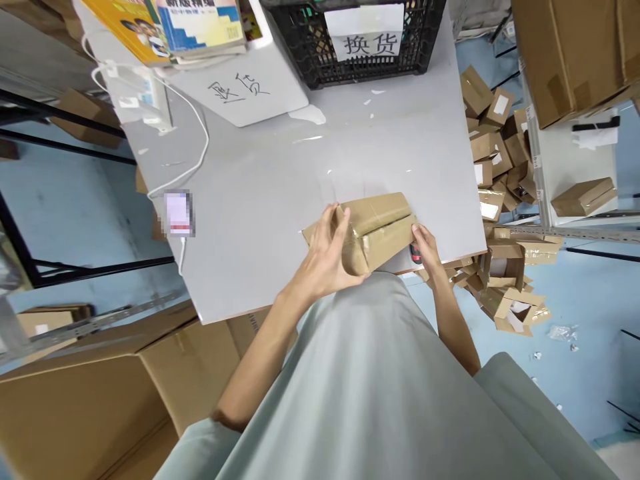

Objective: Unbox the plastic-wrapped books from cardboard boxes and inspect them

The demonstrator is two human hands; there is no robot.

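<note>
A small brown cardboard box (383, 230) with clear tape on it lies tilted at the front edge of the table, close to my body. My left hand (327, 250) grips its left end, thumb and fingers spread around the sides, and a flap sticks out beyond the fingers. At the right end, my right hand (425, 243) is closed on the box's corner, some fingers hidden. Just below that corner shows a small red and black object (415, 253); most of it is covered, and I cannot tell whether the right hand holds it.
On the grey table (250, 200) stand a black plastic crate (360, 47) and a white bin (240, 87) with books (200, 27). A phone (179, 213) on a white cable lies left. Cardboard boxes (500, 147) pile up right; a large open carton (100, 393) is lower left.
</note>
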